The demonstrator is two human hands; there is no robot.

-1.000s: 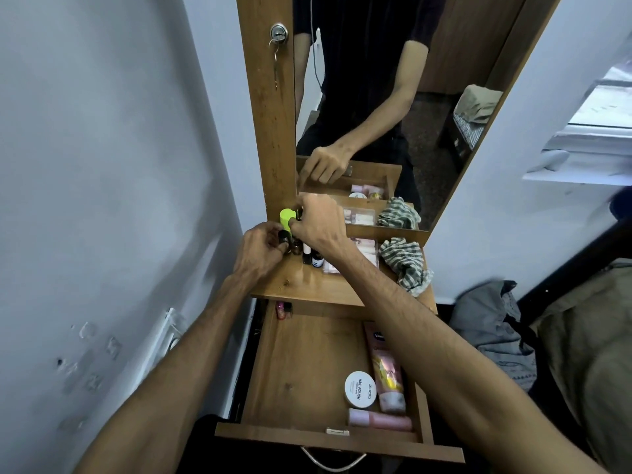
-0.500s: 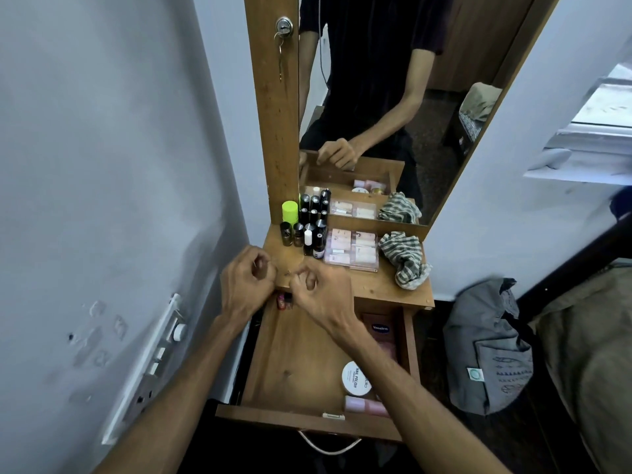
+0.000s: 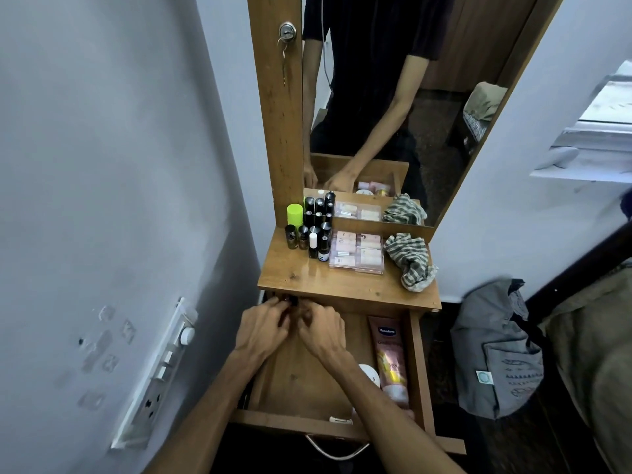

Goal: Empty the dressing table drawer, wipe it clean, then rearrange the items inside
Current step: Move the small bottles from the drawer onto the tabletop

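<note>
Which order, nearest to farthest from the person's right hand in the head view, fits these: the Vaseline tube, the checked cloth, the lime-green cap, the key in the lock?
From the right hand:
1. Vaseline tube, in the drawer, to its right.
2. Lime-green cap, back left of the tabletop, and checked cloth, right of the tabletop: too close to call.
3. Key, high on the mirror frame.

A: Looks like a home bedroom here. Narrow wooden dressing table [image 3: 345, 285] with a tall mirror [image 3: 393, 97] at the centre of the frame.

B: Yes, small cosmetic bottles [image 3: 313, 234] on top, grey fabric backpack [image 3: 496, 350] on the floor at right, white wall switchboard [image 3: 160, 371] lower left.
</note>
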